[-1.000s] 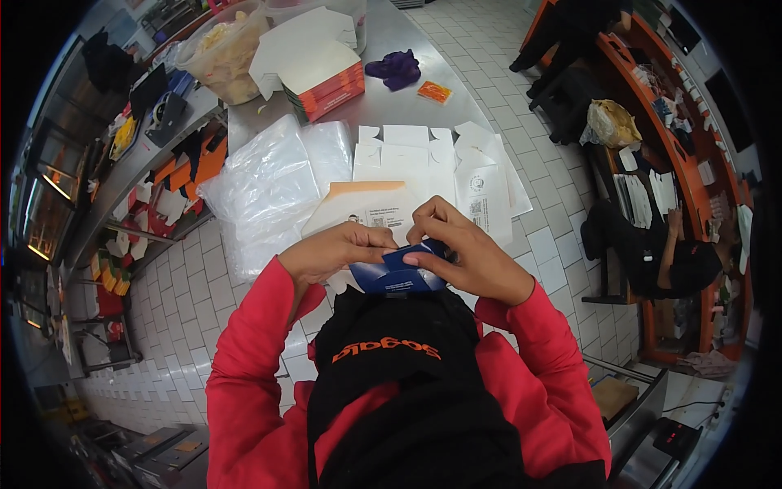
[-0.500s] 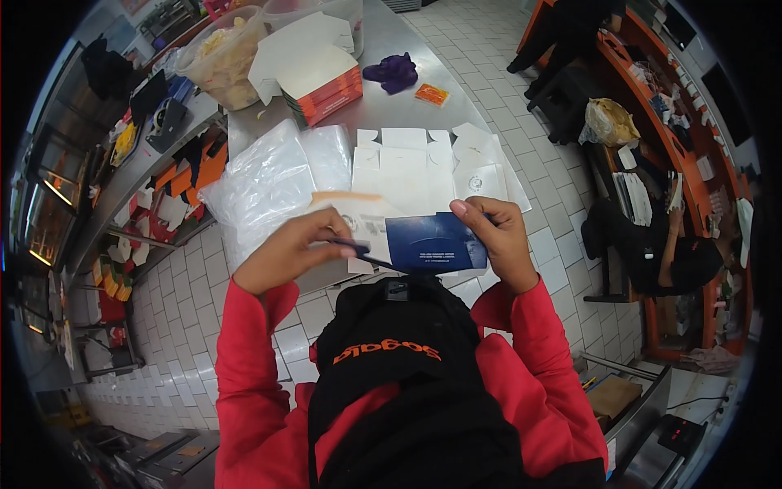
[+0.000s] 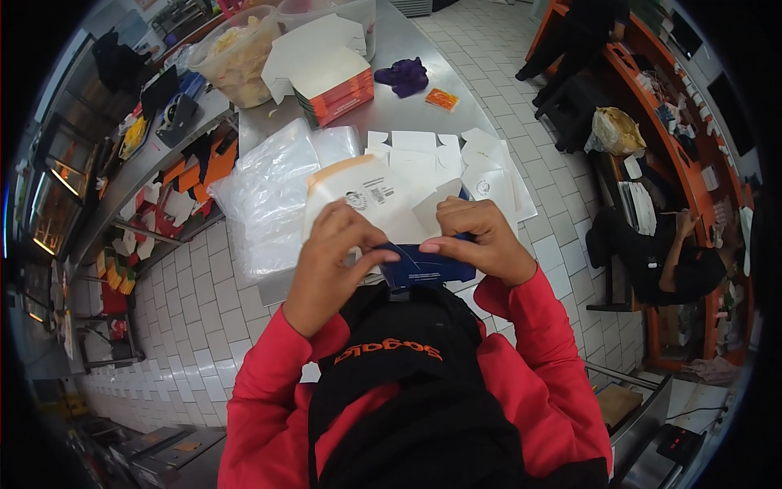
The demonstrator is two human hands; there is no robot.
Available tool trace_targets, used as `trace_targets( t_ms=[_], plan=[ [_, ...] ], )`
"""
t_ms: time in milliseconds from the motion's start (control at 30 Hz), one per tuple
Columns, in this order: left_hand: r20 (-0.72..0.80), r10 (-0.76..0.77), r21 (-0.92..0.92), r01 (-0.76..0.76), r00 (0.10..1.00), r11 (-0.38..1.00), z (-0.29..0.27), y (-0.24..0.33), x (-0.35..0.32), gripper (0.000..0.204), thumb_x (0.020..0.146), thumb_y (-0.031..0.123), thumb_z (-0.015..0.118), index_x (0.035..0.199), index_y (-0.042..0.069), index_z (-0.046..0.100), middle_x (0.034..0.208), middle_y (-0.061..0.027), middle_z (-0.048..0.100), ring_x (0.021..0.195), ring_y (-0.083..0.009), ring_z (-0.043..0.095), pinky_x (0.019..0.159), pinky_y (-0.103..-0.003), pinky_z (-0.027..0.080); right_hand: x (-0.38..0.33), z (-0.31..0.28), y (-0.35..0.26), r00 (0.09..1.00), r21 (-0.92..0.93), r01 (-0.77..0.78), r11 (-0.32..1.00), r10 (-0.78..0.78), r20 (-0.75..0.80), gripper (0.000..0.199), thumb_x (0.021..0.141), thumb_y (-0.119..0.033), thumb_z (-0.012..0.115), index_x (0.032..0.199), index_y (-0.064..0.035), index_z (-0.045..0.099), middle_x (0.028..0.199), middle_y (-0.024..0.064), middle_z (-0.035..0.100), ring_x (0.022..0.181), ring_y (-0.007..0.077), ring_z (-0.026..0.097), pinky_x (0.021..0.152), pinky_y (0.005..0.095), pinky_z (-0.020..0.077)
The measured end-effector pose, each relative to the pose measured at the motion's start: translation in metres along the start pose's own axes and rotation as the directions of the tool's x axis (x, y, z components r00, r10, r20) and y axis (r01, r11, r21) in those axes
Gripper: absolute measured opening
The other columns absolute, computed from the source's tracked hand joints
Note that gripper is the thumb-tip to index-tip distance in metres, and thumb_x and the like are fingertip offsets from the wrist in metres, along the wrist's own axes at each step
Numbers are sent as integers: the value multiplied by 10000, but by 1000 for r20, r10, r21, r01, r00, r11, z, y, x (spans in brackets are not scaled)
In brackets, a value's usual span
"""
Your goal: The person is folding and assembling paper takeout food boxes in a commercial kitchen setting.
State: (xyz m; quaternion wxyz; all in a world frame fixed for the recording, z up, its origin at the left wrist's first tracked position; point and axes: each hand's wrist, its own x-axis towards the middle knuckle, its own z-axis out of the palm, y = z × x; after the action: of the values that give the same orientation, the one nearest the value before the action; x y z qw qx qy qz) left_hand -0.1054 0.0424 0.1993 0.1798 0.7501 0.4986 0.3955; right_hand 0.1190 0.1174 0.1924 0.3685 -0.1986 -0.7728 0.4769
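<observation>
Close in front of my body I hold a dark blue printed cardboard box (image 3: 419, 267), partly folded, its far side bent up with a pale inner flap (image 3: 436, 208) showing. My left hand (image 3: 336, 253) pinches its near left part between thumb and fingers. My right hand (image 3: 482, 236) grips the near right part, fingers curled over the panel's upper edge. Just beyond my left hand lies a white printed cardboard piece (image 3: 346, 191) with an orange edge; whether it joins the blue box, I cannot tell. Flat white box blanks (image 3: 423, 155) lie on the table behind.
Clear plastic bags (image 3: 265, 196) are piled on the steel table (image 3: 456, 73) at left. Further back stand stacked red and white cartons (image 3: 338, 94), a food tub (image 3: 236, 61), a purple cloth (image 3: 403, 76) and an orange packet (image 3: 441, 99). A seated person (image 3: 668, 261) is at right.
My left hand has moved right and nearer, onto the blue box. My right hand has shifted slightly left, fingers now curled over the panel. The box has bent more, its pale flap now standing up.
</observation>
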Motion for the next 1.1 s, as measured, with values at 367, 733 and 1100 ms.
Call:
trace_targets(
  t_ms=[367,733,1100],
  plan=[
    [37,66,70,-68,997,995,5,16,3,223,730,105,779,896,64,636,755,-3,550,702,-169,567,1153,-522,248,5,-7,-2,996,-1,33,999,-32,88,399,776,-136,773,600,-22,434,568,48,383,569,168,360,597,319,308],
    [-401,-358,-566,80,843,821,51,-18,-9,306,875,177,712,1103,-3,615,973,-84,662,812,-157,618,1051,-353,391,0,45,15,869,-748,233,621,-479,-126,365,705,-226,821,621,-93,492,592,16,450,555,192,458,550,323,326],
    [-369,-597,-533,364,712,764,47,-99,-30,254,955,227,623,1045,-8,656,903,-66,670,823,-149,610,877,-322,482,8,66,26,977,-591,164,790,-215,-17,296,833,-227,712,1045,-41,621,1023,89,629,931,251,606,799,346,507]
  ],
)
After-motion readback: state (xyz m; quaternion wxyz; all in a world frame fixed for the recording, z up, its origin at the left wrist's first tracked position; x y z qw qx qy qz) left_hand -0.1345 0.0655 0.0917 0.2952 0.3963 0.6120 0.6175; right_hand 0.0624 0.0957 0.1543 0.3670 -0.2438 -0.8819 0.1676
